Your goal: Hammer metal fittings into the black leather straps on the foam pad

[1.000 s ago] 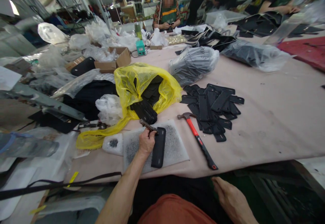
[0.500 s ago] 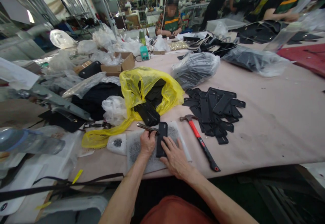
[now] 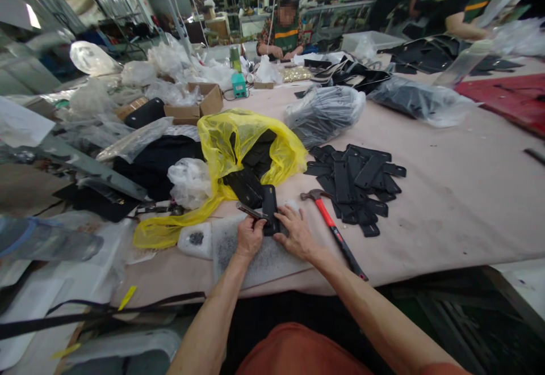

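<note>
In my left hand [image 3: 250, 237] is a slim metal punch [image 3: 251, 211], gripped between thumb and fingers. Its tip end lies over the left edge of a black strip piece [image 3: 269, 199] that has a small slot near its far end. My right hand [image 3: 298, 233] is spread at the right edge of that piece, fingertips touching it. Under both hands lies a pale, worn, speckled board [image 3: 251, 264]. A claw hammer [image 3: 330, 222] with a red and black handle rests to the right of my right hand.
Several similar black pieces [image 3: 361, 176] are heaped behind the hammer. A yellow plastic bag [image 3: 213, 142] with black pieces stands beyond the board. Left of the board sits a small white block [image 3: 187, 244]. Across the table a person [image 3: 285, 34] works with both hands.
The black piece has slid away from me, towards the yellow bag. My right hand has shifted from lying over it to its right edge. My left hand keeps the punch.
</note>
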Motion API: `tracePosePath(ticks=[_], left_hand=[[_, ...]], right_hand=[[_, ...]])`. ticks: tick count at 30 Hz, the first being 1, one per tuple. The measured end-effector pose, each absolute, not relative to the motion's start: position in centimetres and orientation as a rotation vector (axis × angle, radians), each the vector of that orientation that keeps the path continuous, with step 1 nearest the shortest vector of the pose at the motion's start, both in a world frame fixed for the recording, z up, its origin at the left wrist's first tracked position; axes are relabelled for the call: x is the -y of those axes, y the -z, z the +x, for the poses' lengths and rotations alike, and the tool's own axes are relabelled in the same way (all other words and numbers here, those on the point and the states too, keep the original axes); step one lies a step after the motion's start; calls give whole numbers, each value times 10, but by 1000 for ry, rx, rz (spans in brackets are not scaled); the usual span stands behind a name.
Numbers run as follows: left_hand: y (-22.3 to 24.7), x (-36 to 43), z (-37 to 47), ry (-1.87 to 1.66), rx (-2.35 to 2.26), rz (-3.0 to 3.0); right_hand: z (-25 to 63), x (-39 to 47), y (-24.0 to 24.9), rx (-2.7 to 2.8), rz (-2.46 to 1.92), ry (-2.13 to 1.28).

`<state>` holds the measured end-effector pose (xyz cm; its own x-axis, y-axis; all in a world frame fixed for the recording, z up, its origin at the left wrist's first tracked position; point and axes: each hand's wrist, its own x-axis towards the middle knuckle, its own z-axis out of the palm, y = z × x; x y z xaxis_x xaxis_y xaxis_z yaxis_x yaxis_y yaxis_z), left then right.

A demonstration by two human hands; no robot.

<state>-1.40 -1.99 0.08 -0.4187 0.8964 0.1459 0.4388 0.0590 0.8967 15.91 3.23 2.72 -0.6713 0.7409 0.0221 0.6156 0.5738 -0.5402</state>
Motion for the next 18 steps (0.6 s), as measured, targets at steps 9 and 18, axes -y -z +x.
tracePosePath(ticks=[9,18], left_hand=[[-8,18,-13,-1325,-1774,1385],[-9,17,-13,-1264,-1796,1409]], right_hand=[[149,-38,-22,2428,-1250,-740],[161,-41,-17,2401,-1189,-844]])
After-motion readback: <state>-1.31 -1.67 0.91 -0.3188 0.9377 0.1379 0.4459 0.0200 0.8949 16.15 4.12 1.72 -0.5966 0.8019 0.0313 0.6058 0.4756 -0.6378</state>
